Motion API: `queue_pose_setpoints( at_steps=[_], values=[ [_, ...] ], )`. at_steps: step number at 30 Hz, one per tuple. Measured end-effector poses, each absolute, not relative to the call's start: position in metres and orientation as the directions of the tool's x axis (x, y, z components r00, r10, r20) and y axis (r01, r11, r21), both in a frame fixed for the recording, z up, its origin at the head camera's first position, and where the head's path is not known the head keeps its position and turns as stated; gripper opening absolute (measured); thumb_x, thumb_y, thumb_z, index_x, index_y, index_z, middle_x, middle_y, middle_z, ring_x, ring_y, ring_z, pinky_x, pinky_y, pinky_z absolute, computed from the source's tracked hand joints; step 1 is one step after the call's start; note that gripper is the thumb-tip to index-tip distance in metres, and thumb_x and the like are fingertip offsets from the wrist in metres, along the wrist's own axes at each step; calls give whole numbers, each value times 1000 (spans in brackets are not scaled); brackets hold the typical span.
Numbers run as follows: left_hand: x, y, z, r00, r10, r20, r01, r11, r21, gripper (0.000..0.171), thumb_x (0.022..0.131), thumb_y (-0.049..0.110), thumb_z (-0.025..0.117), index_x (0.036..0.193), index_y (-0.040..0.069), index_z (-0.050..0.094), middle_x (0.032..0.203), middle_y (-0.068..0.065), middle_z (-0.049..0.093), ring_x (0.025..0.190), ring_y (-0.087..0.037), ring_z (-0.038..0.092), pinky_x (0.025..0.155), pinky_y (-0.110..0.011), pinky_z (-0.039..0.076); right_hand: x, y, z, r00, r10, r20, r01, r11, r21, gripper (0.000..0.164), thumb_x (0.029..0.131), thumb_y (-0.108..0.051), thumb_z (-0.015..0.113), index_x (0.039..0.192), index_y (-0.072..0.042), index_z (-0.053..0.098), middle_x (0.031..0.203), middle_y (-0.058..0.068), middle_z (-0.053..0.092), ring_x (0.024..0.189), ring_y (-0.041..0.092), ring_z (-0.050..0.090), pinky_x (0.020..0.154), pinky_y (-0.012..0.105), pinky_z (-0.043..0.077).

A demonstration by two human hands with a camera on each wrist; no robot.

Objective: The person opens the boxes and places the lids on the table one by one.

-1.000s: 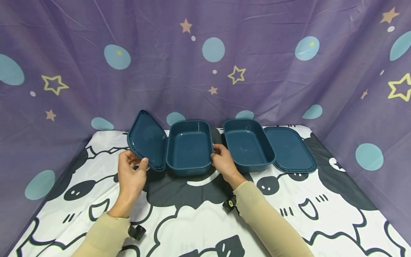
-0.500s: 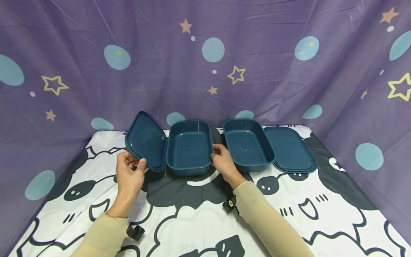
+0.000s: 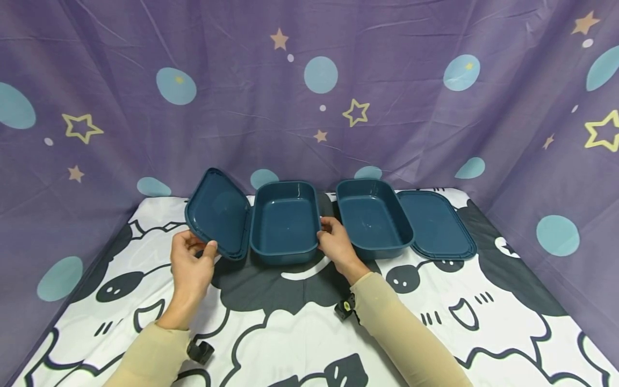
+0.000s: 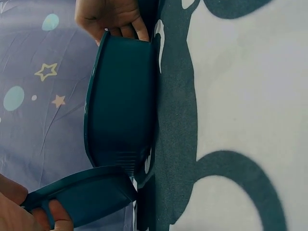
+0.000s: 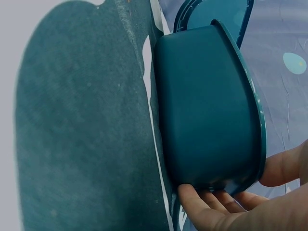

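A dark blue plastic lid (image 3: 220, 212) stands tilted along the left side of a matching food container (image 3: 287, 217). Whether the two are joined is unclear. My left hand (image 3: 191, 266) pinches the lid's near left edge, thumb on the near face and fingers partly hidden behind. At the container's right wall, my right hand (image 3: 337, 244) holds on with bent fingers. The right wrist view shows its thumb at the rim of the container (image 5: 207, 106) and the fingertips lower on the wall. The container sits upright with nothing inside.
Right of my right hand stands a second dark blue container (image 3: 372, 217), with its lid (image 3: 435, 226) lying flat beside it. A patterned purple curtain (image 3: 309, 140) hangs close behind. The table has a black-and-white cartoon cloth (image 3: 309, 333).
My left hand has shifted slightly left, and the lid leans farther out from the container. The right hand and both containers have stayed put.
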State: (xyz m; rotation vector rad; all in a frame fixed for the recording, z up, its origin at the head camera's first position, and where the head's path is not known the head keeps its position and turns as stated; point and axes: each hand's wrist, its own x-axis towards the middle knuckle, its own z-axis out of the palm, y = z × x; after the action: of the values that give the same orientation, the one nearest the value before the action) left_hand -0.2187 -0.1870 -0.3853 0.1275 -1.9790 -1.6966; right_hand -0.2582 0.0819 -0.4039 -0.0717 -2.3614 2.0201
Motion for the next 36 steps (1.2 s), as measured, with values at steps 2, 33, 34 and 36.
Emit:
queue_pose_setpoints(
  at_steps=[2,33,34,36],
  values=[
    [-218,-188,-385,-858,-400,324,256,214,943,32,85,-15,55,112,-7,41,98,-9,49,83,-15,53,66,-15,52,-258,82,-403,-998,57,-13,22,155,-988,43,93,-2,43,135,6,42,121,22,51,102,30,55,80,40,51],
    [-211,-197,-396,-829,-459,321,175,332,927,46,79,-14,61,117,-7,36,95,-5,46,76,-7,50,62,-9,44,-260,82,-405,-998,58,-40,48,140,-989,43,94,-3,44,137,2,43,123,20,50,105,28,54,84,42,50],
    [-211,-197,-396,-829,-460,319,172,333,927,47,78,-14,61,117,-7,36,95,-5,46,76,-7,50,61,-9,44,-260,82,-406,-998,58,-38,46,141,-989,43,94,-3,44,137,2,43,123,19,50,104,28,54,84,42,50],
    [-210,-197,-395,-829,-462,315,169,330,929,47,78,-14,62,117,-6,36,95,-5,46,75,-7,50,61,-9,43,-260,82,-406,-998,59,-37,45,143,-989,43,94,-3,44,137,2,43,122,19,50,104,28,54,84,42,50]
  ],
)
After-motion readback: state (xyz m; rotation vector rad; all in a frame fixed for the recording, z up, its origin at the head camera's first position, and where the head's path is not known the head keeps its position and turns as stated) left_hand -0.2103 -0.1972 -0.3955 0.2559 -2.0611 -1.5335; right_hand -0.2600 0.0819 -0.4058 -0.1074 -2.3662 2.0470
